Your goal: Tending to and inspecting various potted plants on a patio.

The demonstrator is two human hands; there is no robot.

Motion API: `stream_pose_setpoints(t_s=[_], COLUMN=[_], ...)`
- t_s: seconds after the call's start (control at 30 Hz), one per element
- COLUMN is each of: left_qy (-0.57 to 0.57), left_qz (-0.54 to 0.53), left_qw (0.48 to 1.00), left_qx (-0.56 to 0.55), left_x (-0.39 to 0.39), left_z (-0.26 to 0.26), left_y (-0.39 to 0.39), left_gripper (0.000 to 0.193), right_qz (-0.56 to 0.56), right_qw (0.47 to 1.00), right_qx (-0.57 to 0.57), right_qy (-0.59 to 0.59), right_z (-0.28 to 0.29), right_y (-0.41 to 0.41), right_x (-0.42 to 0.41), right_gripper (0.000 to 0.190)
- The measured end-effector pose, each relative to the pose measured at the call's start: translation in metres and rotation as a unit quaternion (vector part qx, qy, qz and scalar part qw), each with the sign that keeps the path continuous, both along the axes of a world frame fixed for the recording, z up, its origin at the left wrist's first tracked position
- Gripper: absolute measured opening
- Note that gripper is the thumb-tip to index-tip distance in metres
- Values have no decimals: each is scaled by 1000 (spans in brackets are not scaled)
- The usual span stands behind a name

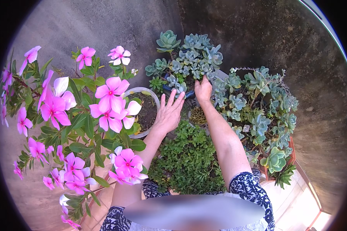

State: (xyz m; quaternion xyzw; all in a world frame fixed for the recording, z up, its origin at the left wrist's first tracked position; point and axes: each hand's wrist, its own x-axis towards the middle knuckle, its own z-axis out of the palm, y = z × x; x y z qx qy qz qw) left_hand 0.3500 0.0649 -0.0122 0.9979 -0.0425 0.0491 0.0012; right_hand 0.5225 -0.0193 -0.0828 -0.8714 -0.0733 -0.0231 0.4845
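Note:
My right hand (203,89) reaches to the near right edge of a blue pot (190,93) full of blue-green succulents (190,57), its fingertips partly hidden among leaves and soil. What its fingers hold, if anything, is hidden. My left hand (169,111) lies with spread fingers at the pot's near left side, fingertips by a drooping succulent rosette. Left of that hand stands a round whitish pot (157,101) with dark soil (146,111) and some yellowed leaves. A small pot of yellowish-brown growth (197,115) sits between my forearms.
Pink periwinkle flowers (111,92) on leafy stems rise at left, overlapping the whitish pot. Green bushy plants (188,158) grow beneath my forearms. More succulents (260,124) crowd the right, near a terracotta-coloured planter (292,151). Stained walls (263,34) meet behind the pots.

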Motion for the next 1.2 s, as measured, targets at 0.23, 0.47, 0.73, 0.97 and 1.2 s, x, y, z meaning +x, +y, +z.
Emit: stream_pose_setpoints(t_s=[0.23, 0.47, 0.73, 0.97, 1.2], left_qy=[19, 32, 42, -23, -197], left_qz=[2, 11, 33, -36, 88], left_qw=[1000, 999, 999, 995, 928], left_qx=[-1, 25, -2, -91, -305], left_x=[0, -2, -3, -4, -27], left_z=[3, 3, 9, 9, -16], left_y=[0, 1, -3, -27, -39], left_gripper=[57, 65, 62, 42, 18], right_qz=[9, 69, 20, 32, 34], right_qw=[999, 991, 993, 974, 910], right_qx=[-31, -99, -31, 140, 320], right_qy=[-2, 60, 114, 173, 262], right_z=[4, 16, 2, 1, 43], right_y=[-1, 0, -7, -23, -52], right_x=[-5, 3, -7, -16, -55], right_gripper=[33, 25, 27, 24, 19])
